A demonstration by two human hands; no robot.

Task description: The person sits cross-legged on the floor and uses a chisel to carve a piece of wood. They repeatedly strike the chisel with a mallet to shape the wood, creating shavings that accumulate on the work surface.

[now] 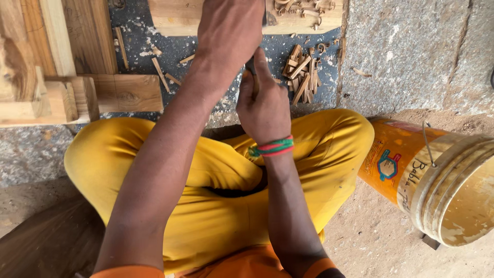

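The person sits cross-legged in yellow trousers (pixel 216 170), both hands raised together in front of the knees. The left hand (pixel 229 31) is closed in a fist over the top of a thin dark tool (pixel 250 66), most of which is hidden, so its kind cannot be told. The right hand (pixel 263 105), with coloured bands (pixel 272 146) at the wrist, is curled around the tool's lower part, forefinger laid up along it. The tool sits between the two hands, just short of a pale wooden plank (pixel 175 20) lying beyond them. To work well here, it seems best to let the lower hand steer and steady the tip while the upper hand gives the push, keeping both wrists in line and pressure even. Wood chips (pixel 301 72) lie scattered just beyond the right hand, wooden blocks (pixel 62 92) sit off past the left forearm, and an orange bucket (pixel 437 175) lies tipped beside the right knee.
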